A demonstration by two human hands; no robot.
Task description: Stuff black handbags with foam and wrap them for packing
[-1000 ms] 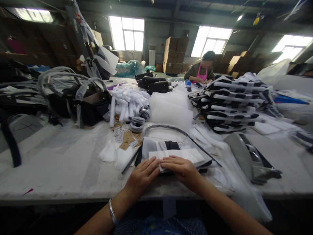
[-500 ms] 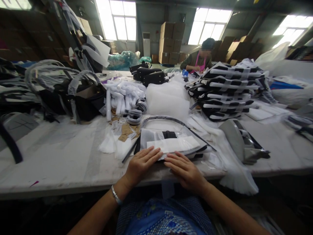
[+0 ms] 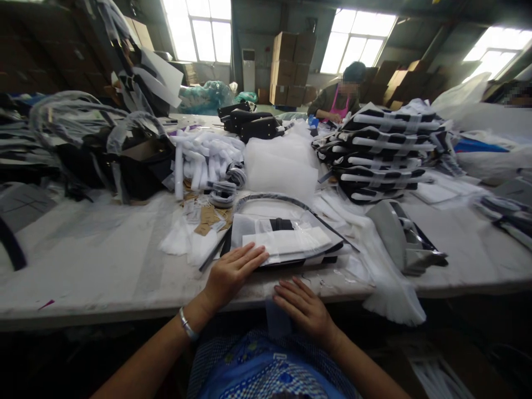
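A black handbag (image 3: 328,259) lies flat near the table's front edge, its wrapped handle (image 3: 270,197) arching away from me. White sheets (image 3: 291,243) and clear film cover most of its upper side. My left hand (image 3: 235,271) rests on the bag's near left corner, fingers stretched out over the white sheet. Apart from the bag, my right hand (image 3: 305,307) hovers at the table's front edge, fingers extended with nothing in them. A strip of clear plastic (image 3: 277,317) hangs over the edge beside it.
White foam tubes (image 3: 208,158), brown tags (image 3: 205,220) and a pile of foam sheets (image 3: 282,166) lie beyond the bag. Stacked black bags (image 3: 382,158) stand at right, near a grey bag (image 3: 393,238). Wrapped black bags (image 3: 141,172) stand left. A person (image 3: 338,97) works across the table.
My right hand has come off the bag's near edge and drawn back toward me. My left hand stays on the bag. The whole view has shifted slightly.
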